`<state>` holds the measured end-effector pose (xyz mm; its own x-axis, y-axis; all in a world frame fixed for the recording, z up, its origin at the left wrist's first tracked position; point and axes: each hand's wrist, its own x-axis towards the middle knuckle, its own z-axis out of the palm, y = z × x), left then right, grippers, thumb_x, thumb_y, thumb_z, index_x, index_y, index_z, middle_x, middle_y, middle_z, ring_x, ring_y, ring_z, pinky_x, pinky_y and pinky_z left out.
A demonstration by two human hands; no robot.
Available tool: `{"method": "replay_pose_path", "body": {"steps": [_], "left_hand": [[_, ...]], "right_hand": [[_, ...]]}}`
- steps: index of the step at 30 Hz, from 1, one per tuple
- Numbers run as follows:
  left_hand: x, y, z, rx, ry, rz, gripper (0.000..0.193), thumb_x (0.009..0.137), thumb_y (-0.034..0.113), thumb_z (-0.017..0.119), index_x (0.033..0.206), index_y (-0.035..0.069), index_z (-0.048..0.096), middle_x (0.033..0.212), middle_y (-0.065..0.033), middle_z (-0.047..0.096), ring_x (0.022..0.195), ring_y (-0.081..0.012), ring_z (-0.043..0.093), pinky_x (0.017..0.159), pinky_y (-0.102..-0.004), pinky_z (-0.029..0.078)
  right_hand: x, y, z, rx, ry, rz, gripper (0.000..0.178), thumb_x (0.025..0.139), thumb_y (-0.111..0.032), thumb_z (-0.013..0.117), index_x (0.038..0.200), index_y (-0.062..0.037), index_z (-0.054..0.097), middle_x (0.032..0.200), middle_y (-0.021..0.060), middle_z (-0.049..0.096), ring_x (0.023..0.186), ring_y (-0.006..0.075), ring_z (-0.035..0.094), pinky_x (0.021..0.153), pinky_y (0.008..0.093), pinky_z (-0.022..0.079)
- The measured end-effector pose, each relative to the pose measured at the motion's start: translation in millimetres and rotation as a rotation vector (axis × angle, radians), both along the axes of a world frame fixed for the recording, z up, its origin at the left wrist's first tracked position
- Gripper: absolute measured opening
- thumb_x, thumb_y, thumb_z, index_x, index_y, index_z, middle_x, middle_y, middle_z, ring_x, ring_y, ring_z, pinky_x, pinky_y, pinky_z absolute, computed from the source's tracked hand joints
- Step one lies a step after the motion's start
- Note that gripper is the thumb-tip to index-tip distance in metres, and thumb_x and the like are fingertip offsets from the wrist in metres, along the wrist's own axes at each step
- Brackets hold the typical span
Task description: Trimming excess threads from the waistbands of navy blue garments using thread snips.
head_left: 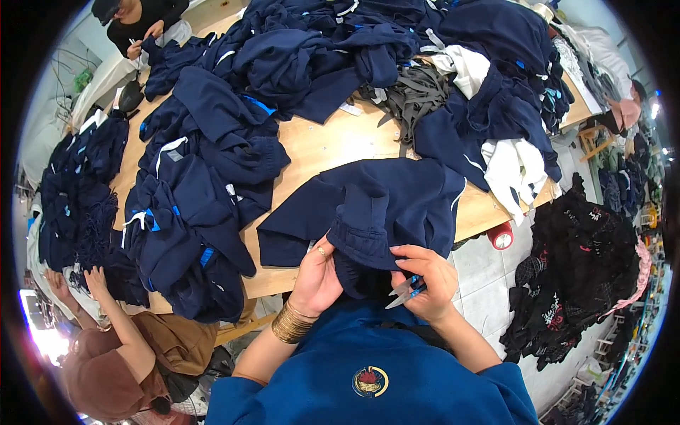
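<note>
A navy garment (407, 191) lies across the table's near edge, its gathered elastic band (360, 241) lifted toward me. My left hand (316, 278) is closed on the left side of that band, thumb up. In my right hand (431, 282) is a pair of thread snips (406, 292) with blue handles, the metal blades pointing down and left. The thumb and forefinger of that same hand touch the right edge of the band. The blades are apart and clear of the cloth.
Heaps of navy garments (205, 163) cover much of the wooden table (340, 138). Grey straps (414, 95) and white cloth (511, 170) lie beyond. A red cone (500, 236) and a black clothes pile (574, 276) are to the right. Co-workers handle cloth at lower left and upper left.
</note>
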<state>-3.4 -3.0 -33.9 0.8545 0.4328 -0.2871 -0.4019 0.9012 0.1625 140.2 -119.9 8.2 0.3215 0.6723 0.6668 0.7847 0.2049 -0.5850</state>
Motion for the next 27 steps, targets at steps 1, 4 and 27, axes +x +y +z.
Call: {"method": "replay_pose_path", "body": {"steps": [1,4,27], "left_hand": [[-0.6,0.4,-0.2,-0.002,-0.003,0.003,0.038,0.097,0.02,0.028,0.126,-0.001,0.041,0.126,-0.0133,0.05,0.115,-0.0245,0.049,0.101,-0.0391,0.037],[-2.1,1.9,-0.3,-0.011,-0.005,0.008,0.038,0.097,0.02,0.028,0.127,0.0,0.04,0.127,-0.0133,0.049,0.116,-0.0247,0.048,0.102,-0.0392,0.036],[-23.5,30.0,34.7,0.66,0.159,0.355,0.017,0.085,-0.003,0.048,0.099,0.005,0.043,0.099,-0.0049,0.053,0.096,-0.0121,0.052,0.088,-0.0257,0.04]], "right_hand": [[-1.0,1.1,1.0,0.003,-0.001,0.005,0.018,0.061,0.001,0.068,0.076,-0.0013,0.057,0.085,0.0128,0.066,0.067,0.0217,0.064,0.055,0.0245,0.047],[-2.9,4.2,3.8,0.004,-0.008,0.009,0.018,0.061,0.001,0.068,0.075,-0.0014,0.057,0.084,0.0127,0.066,0.066,0.0217,0.064,0.055,0.0245,0.048],[2.1,45.9,26.3,-0.02,-0.172,-0.022,0.037,0.048,0.005,0.062,0.084,-0.0048,0.061,0.072,0.0069,0.06,0.061,0.0212,0.058,0.052,0.0281,0.043]]}}
